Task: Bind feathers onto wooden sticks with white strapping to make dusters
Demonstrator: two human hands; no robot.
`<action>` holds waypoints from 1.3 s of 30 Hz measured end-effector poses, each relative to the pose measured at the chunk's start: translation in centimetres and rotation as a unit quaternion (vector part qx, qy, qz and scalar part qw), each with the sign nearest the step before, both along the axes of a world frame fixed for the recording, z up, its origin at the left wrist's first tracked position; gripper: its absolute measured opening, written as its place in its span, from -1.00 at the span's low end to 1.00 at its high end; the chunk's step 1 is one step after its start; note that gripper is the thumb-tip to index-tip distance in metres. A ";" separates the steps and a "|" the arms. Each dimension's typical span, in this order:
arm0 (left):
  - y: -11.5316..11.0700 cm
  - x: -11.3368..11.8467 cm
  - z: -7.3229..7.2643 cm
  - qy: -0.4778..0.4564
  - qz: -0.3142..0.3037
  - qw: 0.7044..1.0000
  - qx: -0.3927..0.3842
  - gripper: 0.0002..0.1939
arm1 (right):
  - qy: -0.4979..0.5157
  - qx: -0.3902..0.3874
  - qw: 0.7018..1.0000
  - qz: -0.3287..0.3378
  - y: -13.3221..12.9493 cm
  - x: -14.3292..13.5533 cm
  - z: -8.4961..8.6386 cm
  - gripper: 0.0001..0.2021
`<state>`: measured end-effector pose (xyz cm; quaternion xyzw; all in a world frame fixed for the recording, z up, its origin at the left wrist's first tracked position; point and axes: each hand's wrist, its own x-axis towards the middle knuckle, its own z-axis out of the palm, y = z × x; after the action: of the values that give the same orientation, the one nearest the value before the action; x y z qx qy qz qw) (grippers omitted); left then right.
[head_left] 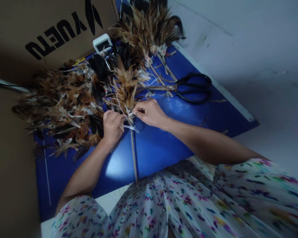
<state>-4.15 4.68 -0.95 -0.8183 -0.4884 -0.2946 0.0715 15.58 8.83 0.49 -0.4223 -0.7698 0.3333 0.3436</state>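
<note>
Brown feathers [125,86] are gathered around the upper part of a thin stick [133,152], which lies with its lower end toward my body. At the base of these feathers my right hand [149,112] pinches a thin white strip [131,114]. My left hand [113,127] is closed just left of the stick, with its fingertips by the same strip; a loose pale end [131,128] sticks out beside it. What lies inside the left fingers is partly hidden.
Black-handled scissors [193,88] lie right of the feathers on the blue board [164,145]. A large loose feather pile [64,105] covers the left. Finished-looking feather bunches [149,29] on sticks lie at the back, near a white-framed object [102,43] and a cardboard box [64,19].
</note>
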 end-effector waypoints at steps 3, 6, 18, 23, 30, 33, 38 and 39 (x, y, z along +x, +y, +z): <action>-0.1 0.1 0.1 0.009 0.008 1.000 -0.001 -0.83 | -0.005 -0.006 1.000 -0.013 0.0 -0.3 0.0 -0.86; -0.2 0.0 0.1 0.019 0.007 1.000 0.001 -0.83 | -0.016 -0.011 1.000 -0.021 -0.1 -0.4 0.0 -0.85; 0.1 -0.3 1.2 -0.148 -0.052 0.984 -0.083 -0.91 | -0.070 -0.026 0.997 -0.023 0.1 -0.3 0.1 -0.83; 0.1 0.1 1.1 -0.217 -0.084 0.968 -0.098 -0.92 | -0.089 -0.022 0.996 -0.020 0.0 -0.4 0.1 -0.83; 0.1 0.6 0.5 -0.352 -0.059 0.903 -0.240 -0.81 | -0.089 -0.014 0.996 -0.020 -0.1 -0.4 0.2 -0.83; 0.3 0.6 0.2 -0.369 -0.051 0.889 -0.266 -0.79 | -0.083 -0.014 0.996 -0.017 -0.1 -0.4 0.2 -0.84; 0.7 0.4 -0.2 -0.348 -0.008 0.905 -0.244 -0.77 | -0.045 -0.027 0.999 0.003 -0.3 -0.3 0.0 -0.86; 0.7 0.4 -0.3 -0.355 -0.001 0.903 -0.241 -0.75 | -0.036 -0.032 0.999 0.007 -0.3 -0.3 0.0 -0.87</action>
<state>-3.73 5.38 -1.21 -0.6523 -0.5367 -0.4389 -0.3063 15.31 8.55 0.45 -0.4391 -0.7735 0.3451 0.2998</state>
